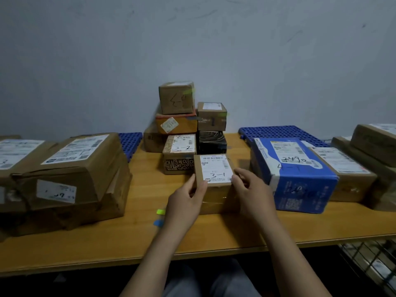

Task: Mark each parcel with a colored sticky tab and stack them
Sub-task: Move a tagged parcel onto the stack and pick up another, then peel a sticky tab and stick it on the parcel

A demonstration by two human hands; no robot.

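Parcels crowding held box

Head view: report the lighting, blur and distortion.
Head view: dim, flat light with a bluish cast on the wall; soft overall, so fine print on the 3-1 parcel is unreadable between left hand and right hand; wide-angle bending bows the table edge; the green tab smears.

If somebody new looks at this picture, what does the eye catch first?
First, the two bare hands, left hand and right hand, gripping the small brown cardboard parcel marked 3-1 at the centre of the wooden table. Next, the bright blue parcel on the right and the stack of small boxes against the wall.
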